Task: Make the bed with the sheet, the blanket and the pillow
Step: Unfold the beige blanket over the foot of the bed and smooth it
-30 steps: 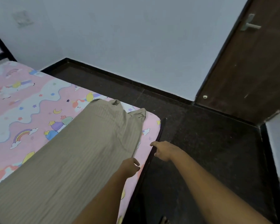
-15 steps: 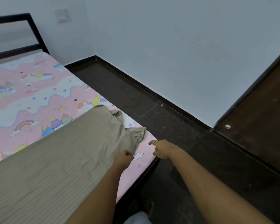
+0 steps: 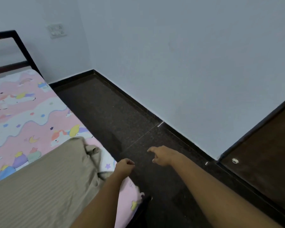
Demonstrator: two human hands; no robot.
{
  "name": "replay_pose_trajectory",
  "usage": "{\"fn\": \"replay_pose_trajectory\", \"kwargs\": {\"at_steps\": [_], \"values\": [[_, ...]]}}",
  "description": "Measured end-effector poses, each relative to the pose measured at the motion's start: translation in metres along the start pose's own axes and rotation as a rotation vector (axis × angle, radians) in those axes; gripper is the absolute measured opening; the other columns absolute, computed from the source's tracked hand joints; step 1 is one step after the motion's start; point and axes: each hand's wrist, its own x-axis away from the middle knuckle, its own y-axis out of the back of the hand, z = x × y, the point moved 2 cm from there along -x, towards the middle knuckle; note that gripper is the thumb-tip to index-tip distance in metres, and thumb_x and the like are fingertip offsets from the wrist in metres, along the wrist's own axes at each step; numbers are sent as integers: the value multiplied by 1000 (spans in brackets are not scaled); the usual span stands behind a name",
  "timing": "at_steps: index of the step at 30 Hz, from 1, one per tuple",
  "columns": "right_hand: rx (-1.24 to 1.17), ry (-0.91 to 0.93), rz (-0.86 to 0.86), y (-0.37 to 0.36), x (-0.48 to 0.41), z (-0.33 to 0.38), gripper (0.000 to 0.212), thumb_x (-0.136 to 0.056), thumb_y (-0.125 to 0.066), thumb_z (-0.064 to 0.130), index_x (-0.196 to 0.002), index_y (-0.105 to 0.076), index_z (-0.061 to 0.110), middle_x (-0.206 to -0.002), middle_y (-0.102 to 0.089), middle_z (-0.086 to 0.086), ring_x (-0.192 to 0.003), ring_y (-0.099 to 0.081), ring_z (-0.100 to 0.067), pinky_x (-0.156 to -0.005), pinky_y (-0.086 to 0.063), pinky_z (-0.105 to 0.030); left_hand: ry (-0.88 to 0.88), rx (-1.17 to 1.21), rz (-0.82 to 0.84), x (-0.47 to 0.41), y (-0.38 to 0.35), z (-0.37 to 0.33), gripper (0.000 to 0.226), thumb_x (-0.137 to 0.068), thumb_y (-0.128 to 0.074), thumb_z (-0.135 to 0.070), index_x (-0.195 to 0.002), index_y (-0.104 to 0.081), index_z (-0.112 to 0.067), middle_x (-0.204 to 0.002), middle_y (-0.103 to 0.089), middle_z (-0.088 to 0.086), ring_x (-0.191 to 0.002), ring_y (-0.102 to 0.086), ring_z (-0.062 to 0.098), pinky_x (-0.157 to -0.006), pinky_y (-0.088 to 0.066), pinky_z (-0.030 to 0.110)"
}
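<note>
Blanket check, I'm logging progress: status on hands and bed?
Left hand fisted, no cloth visibly held; right hand open over floor. Tan blanket on unicorn sheet, corner rumpled. No pillow in view.

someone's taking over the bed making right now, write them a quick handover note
Left hand: closed in a loose fist above the bed's near edge, nothing visibly gripped.
Right hand: open, fingers extended over the dark floor, empty.
Sheet: the pink unicorn print lies flat over the mattress up to the headboard.
Blanket: the beige striped one lies folded along the near part of the bed, its far corner rumpled.
Pillow: not in view.
Done: sheet looks laid.
Left: smooth and spread the blanket, then find and place the pillow.
</note>
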Motion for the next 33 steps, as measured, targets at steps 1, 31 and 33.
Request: {"fn": "replay_pose_trajectory", "kwargs": {"at_steps": [1,31,33], "values": [[9,13,26,6,-10,-9,52,-95,-54,22,-143,-36,29,-127,-58,-11,-116,-56,-27,-99,-47,-43,22,13,-9,-7,-1,-7,8,-87,-62,-11,-91,-64,-18,-100,-68,8,-83,-58,14,-79,-49,25],[528,696,441,61,-278,94,47,-96,-53,25,-141,-40,28,-128,-56,-6,-106,-58,-20,-94,-50,-38,890,1264,-761,-4,-70,54,14,-86,-52,-11,-98,-59,-9,-106,-61,12,-82,-60,24,-68,-40,31],[535,684,465,59,-303,114,47,-96,-53,24,-141,-40,28,-129,-55,-7,-104,-59,-19,-93,-51,-39,929,1314,-742,-20,-67,61,15,-88,-51,-14,-101,-57,-9,-113,-60,13,-87,-59,25,-74,-40,32]]}}
